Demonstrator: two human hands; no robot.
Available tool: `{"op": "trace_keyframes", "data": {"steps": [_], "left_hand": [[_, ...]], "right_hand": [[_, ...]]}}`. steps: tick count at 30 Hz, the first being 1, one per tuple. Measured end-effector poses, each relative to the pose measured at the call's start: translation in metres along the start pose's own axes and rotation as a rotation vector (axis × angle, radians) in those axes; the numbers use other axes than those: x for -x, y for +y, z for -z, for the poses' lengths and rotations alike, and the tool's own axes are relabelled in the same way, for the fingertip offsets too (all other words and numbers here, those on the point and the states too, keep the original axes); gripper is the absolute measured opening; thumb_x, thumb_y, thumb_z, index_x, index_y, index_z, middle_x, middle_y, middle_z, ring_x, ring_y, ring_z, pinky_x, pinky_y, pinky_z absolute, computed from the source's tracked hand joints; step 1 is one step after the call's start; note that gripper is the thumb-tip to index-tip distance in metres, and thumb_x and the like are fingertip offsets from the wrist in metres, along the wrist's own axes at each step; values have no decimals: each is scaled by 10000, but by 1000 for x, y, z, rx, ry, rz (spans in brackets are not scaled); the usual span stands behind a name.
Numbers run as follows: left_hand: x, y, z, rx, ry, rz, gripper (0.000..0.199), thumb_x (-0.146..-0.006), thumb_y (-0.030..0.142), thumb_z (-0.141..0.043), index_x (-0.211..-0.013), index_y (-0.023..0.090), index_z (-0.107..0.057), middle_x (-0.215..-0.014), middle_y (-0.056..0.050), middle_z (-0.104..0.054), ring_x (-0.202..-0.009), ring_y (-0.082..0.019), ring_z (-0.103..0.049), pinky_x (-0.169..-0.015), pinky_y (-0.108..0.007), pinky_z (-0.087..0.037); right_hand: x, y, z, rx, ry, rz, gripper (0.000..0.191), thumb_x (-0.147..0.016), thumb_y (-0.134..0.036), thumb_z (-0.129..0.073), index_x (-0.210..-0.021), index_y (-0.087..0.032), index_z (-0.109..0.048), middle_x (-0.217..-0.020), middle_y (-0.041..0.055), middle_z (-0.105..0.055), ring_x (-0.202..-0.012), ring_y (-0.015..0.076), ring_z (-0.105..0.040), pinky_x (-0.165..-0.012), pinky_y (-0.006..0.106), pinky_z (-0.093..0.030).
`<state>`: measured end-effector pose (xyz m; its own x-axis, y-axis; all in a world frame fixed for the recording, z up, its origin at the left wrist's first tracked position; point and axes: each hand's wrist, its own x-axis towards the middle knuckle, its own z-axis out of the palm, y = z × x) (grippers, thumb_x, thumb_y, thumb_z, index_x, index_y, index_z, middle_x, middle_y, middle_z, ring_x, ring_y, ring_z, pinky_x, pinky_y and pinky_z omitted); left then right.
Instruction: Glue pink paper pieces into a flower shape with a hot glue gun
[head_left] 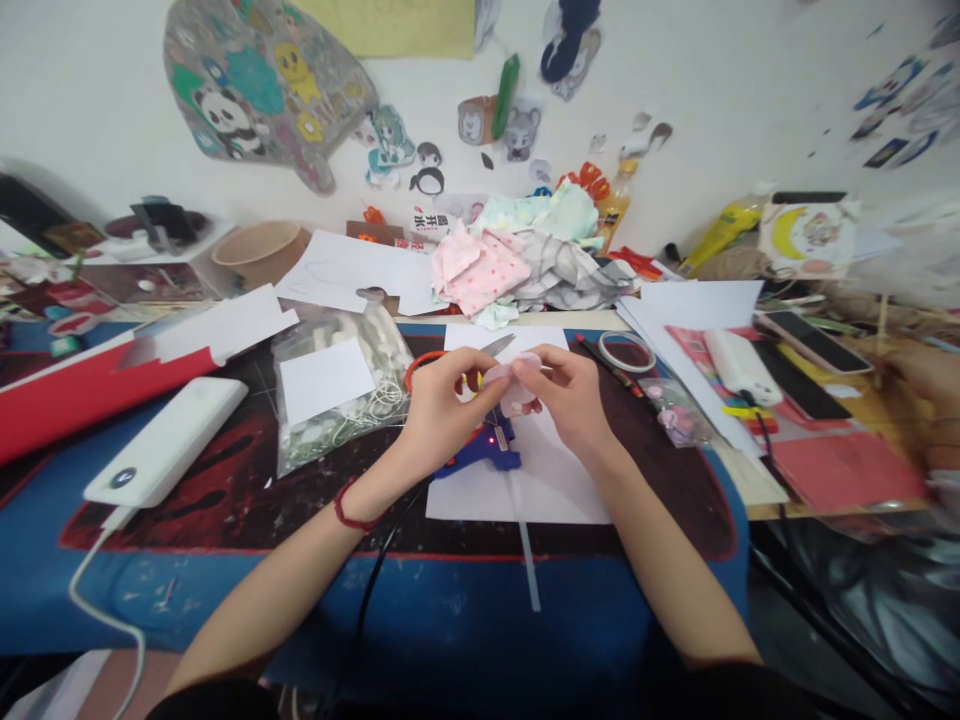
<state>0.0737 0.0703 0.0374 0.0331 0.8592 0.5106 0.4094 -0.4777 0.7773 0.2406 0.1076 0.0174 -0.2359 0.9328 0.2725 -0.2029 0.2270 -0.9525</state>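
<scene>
Two hands' fingers (470, 368) pinch a pale piece (517, 390) above the blue glue gun (484, 455).

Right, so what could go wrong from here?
The blue tool, red light lit, looks like a glue gun; if hot, it could burn the left hand or right hand above it. The pale piece they hold might slip onto it. The bare scissor blade beside the left hand could nick a finger.

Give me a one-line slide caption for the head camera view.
Two hands hold a small pale piece above a blue glue gun and white paper.
</scene>
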Motion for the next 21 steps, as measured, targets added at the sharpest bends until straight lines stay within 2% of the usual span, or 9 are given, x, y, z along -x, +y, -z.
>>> {"op": "trace_keyframes", "data": {"steps": [6,13,21], "left_hand": [[2,-2,1,-69,12,-21,39,-847,179,-700,-822,186,-671,-726,18,-645,-641,-95,-503,-607,-266,-403],[3,0,0,-99,-2,-11,62,-865,199,-689,-805,195,-673,-722,15,-652,-637,-101,-508,-587,-263,-388],[4,0,-1,-79,6,-23,68,-848,183,-703,-797,191,-659,-715,22,-637,-638,-99,-509,-606,-263,-398]], "right_hand": [[0,-1,1,-9,-4,21,231,-818,-405,-796,-786,-189,-721,-688,-22,-633,-497,69,-544,-395,182,-451],[0,-2,2,7,-25,-11,232,-729,-360,-870,-801,-201,-718,-721,-23,-647,-569,87,-595,-419,173,-470],[0,2,4,18,19,22,207,-825,-400,-794,-798,-204,-733,-701,-22,-652,-513,77,-560,-403,187,-447]]}}
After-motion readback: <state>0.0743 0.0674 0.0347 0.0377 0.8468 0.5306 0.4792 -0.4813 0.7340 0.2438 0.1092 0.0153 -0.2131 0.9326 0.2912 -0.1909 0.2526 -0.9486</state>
